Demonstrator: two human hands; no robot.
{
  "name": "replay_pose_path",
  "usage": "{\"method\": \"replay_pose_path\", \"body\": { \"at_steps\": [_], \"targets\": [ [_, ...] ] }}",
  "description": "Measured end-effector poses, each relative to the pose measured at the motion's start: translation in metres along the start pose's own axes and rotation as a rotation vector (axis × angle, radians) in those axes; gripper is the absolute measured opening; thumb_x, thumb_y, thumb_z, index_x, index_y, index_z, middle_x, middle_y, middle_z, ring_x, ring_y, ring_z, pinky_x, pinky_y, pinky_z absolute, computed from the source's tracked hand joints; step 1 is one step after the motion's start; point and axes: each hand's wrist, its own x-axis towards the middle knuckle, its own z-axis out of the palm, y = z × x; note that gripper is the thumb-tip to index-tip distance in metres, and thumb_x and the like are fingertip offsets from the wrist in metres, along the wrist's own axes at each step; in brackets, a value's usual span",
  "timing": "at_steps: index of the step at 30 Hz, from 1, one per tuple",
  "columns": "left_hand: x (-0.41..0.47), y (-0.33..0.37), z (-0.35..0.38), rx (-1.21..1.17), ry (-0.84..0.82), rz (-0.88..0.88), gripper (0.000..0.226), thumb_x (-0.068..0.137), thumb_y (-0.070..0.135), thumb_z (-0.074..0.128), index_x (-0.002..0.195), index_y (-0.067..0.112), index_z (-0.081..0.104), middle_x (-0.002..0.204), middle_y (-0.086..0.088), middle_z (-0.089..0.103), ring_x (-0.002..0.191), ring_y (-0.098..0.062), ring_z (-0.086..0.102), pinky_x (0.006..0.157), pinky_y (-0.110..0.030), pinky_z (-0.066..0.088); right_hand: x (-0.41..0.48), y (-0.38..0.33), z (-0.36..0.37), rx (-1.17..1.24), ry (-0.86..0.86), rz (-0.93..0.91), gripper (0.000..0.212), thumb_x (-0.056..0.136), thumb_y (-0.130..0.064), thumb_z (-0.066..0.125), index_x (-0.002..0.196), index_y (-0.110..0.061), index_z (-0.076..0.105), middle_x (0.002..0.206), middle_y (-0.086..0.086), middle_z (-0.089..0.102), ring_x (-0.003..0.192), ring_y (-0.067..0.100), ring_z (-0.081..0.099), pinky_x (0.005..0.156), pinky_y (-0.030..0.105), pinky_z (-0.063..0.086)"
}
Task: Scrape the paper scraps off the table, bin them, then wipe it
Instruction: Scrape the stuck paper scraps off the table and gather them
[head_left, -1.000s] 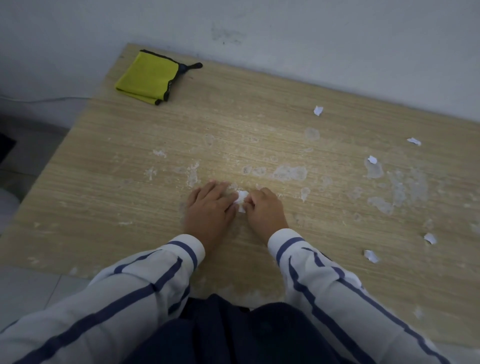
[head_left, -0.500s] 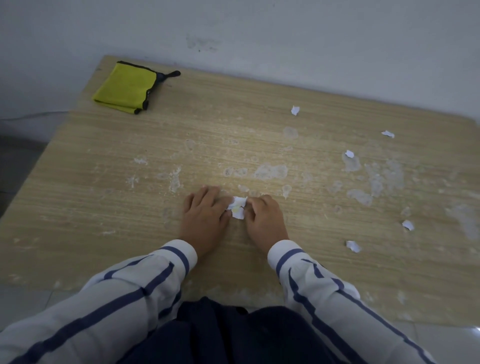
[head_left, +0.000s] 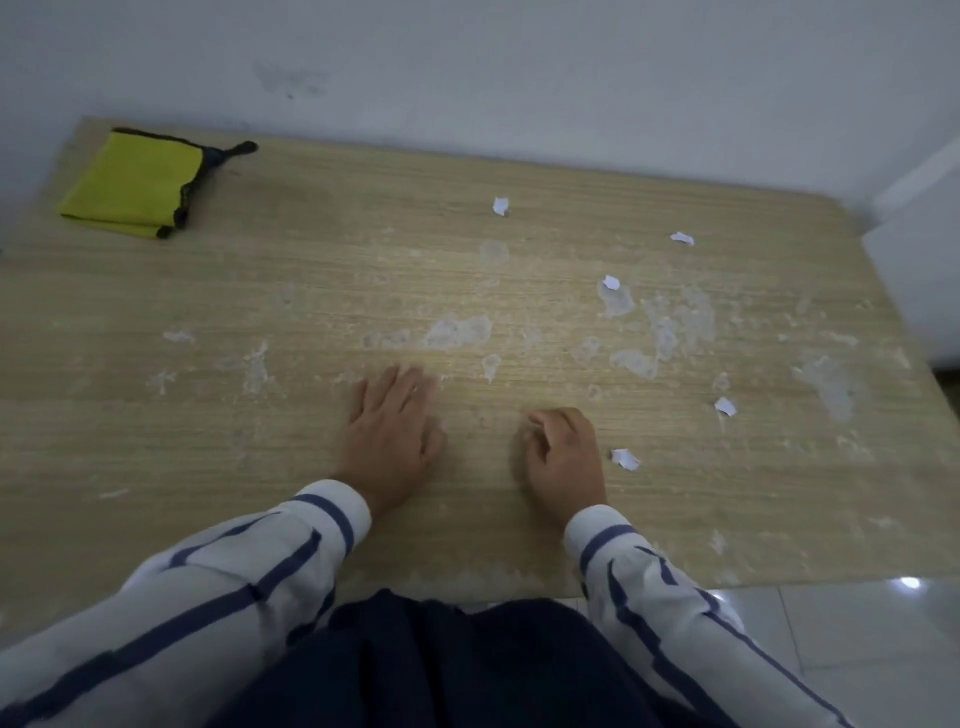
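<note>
Several white paper scraps lie on the wooden table (head_left: 311, 260): one at the back (head_left: 500, 206), one at the far right (head_left: 682, 238), one mid-right (head_left: 611, 283), and two near my right hand (head_left: 725, 406) (head_left: 625, 459). My left hand (head_left: 389, 434) rests flat on the table with straight fingers. My right hand (head_left: 566, 454) is a hand's width to its right, fingers curled under around a picked-up paper scrap that is almost hidden in the fist. Pale dried residue patches (head_left: 457, 330) cover the middle and right of the tabletop.
A folded yellow cloth (head_left: 130, 182) with a black edge lies at the table's back left corner. The wall runs along the far edge. A white block (head_left: 919, 270) stands off the right end. Glossy floor tiles (head_left: 857, 623) show at lower right.
The hands have moved apart. The scrap that was worked loose between the fingertips is gone from the table, and my right hand has curled and shifted right. The view has also shifted right.
</note>
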Motion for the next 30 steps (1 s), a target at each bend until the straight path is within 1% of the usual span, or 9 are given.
{"method": "replay_pose_path", "body": {
  "at_steps": [2, 4, 6, 8, 11, 15, 19, 24, 30],
  "targets": [
    [0.007, 0.019, 0.005, 0.074, -0.036, 0.083, 0.057, 0.086, 0.039, 0.031, 0.130, 0.008, 0.051, 0.140, -0.012, 0.046, 0.135, -0.032, 0.033, 0.110, -0.052, 0.013, -0.002, 0.008, -0.010, -0.008, 0.007, 0.042, 0.024, 0.085, -0.014, 0.048, 0.102, -0.004, 0.063, 0.102, 0.011, 0.060, 0.097, 0.026, 0.052, 0.088, 0.033, 0.039],
    [0.014, 0.036, 0.012, 0.148, -0.072, 0.156, 0.058, 0.086, 0.039, 0.029, 0.130, 0.008, 0.051, 0.142, -0.012, 0.044, 0.136, -0.032, 0.031, 0.110, -0.051, 0.009, -0.002, 0.018, -0.021, -0.075, 0.009, 0.059, 0.032, 0.079, -0.018, 0.045, 0.101, -0.006, 0.064, 0.103, 0.012, 0.061, 0.096, 0.029, 0.052, 0.088, 0.038, 0.040],
    [0.020, 0.051, 0.019, 0.177, -0.109, 0.175, 0.064, 0.086, 0.043, 0.023, 0.137, 0.008, 0.042, 0.149, -0.012, 0.033, 0.141, -0.031, 0.020, 0.111, -0.047, 0.000, -0.002, 0.030, -0.033, -0.170, 0.001, 0.107, 0.036, 0.076, -0.020, 0.044, 0.104, -0.009, 0.063, 0.110, 0.011, 0.060, 0.101, 0.031, 0.050, 0.090, 0.042, 0.037],
    [0.024, 0.061, 0.026, 0.175, -0.135, 0.127, 0.069, 0.087, 0.046, 0.020, 0.144, 0.009, 0.028, 0.155, -0.011, 0.019, 0.143, -0.029, 0.006, 0.112, -0.045, -0.008, -0.004, 0.045, -0.043, -0.229, -0.004, 0.184, 0.034, 0.080, -0.018, 0.047, 0.110, -0.012, 0.061, 0.119, 0.009, 0.055, 0.109, 0.031, 0.045, 0.093, 0.043, 0.034],
    [0.027, 0.068, 0.035, 0.170, -0.146, 0.069, 0.072, 0.090, 0.052, 0.016, 0.147, 0.009, 0.016, 0.157, -0.010, 0.010, 0.144, -0.026, -0.002, 0.114, -0.045, -0.006, -0.011, 0.062, -0.052, -0.226, -0.001, 0.251, 0.034, 0.082, -0.015, 0.049, 0.114, -0.014, 0.058, 0.124, 0.008, 0.050, 0.113, 0.030, 0.041, 0.097, 0.042, 0.032],
    [0.030, 0.076, 0.044, 0.084, -0.137, 0.047, 0.085, 0.080, 0.057, 0.002, 0.146, 0.006, 0.019, 0.156, -0.014, 0.011, 0.144, -0.027, 0.002, 0.115, -0.044, -0.002, -0.017, 0.073, -0.052, -0.152, 0.008, 0.252, 0.035, 0.083, -0.019, 0.053, 0.118, -0.016, 0.056, 0.124, 0.007, 0.050, 0.115, 0.027, 0.040, 0.098, 0.041, 0.031],
    [0.031, 0.078, 0.050, 0.090, -0.116, 0.021, 0.082, 0.082, 0.057, 0.007, 0.147, 0.007, 0.019, 0.156, -0.014, 0.013, 0.143, -0.029, 0.006, 0.114, -0.045, 0.001, -0.015, 0.078, -0.053, -0.148, -0.003, 0.205, 0.031, 0.087, -0.020, 0.051, 0.117, -0.013, 0.058, 0.121, 0.009, 0.052, 0.112, 0.029, 0.042, 0.097, 0.041, 0.033],
    [0.033, 0.080, 0.052, 0.078, -0.102, 0.013, 0.080, 0.085, 0.057, 0.013, 0.146, 0.007, 0.022, 0.155, -0.013, 0.015, 0.143, -0.030, 0.010, 0.115, -0.047, 0.006, -0.009, 0.088, -0.054, -0.175, -0.058, 0.105, 0.026, 0.092, -0.013, 0.043, 0.108, -0.008, 0.063, 0.110, 0.014, 0.058, 0.099, 0.030, 0.049, 0.089, 0.037, 0.039],
    [0.037, 0.083, 0.052, 0.069, -0.100, -0.012, 0.080, 0.084, 0.058, 0.012, 0.148, 0.010, 0.018, 0.157, -0.010, 0.007, 0.144, -0.027, 0.002, 0.114, -0.043, -0.002, 0.008, 0.075, -0.061, -0.033, -0.081, 0.134, 0.019, 0.090, -0.012, 0.043, 0.094, -0.005, 0.061, 0.094, 0.011, 0.057, 0.080, 0.021, 0.046, 0.069, 0.028, 0.035]
  ]
}}
